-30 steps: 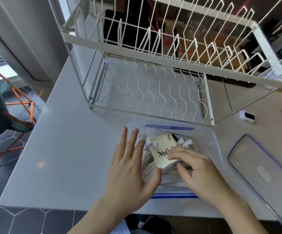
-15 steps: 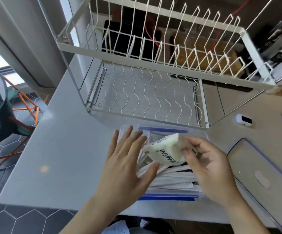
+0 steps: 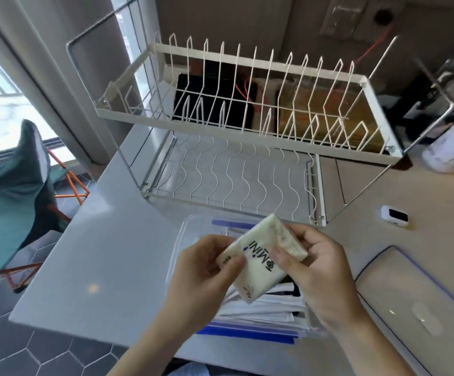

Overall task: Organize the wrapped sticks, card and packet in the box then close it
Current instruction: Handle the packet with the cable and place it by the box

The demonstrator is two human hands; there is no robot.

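Packet in hand, above the box

We grip the tissue packet (image 3: 258, 263) w/ both hands, left hand (image 3: 204, 278) pinching its near edge, right hand (image 3: 315, 270) fingers curled on the far end, over the clear box (image 3: 178, 246) w/ wrapped sticks (image 3: 264, 312). Next, prob: lay it flat inside, then fetch lid (image 3: 421, 299).

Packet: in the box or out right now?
Out. Both hands, left and right, hold the packet above the box; wrapped sticks lie inside.
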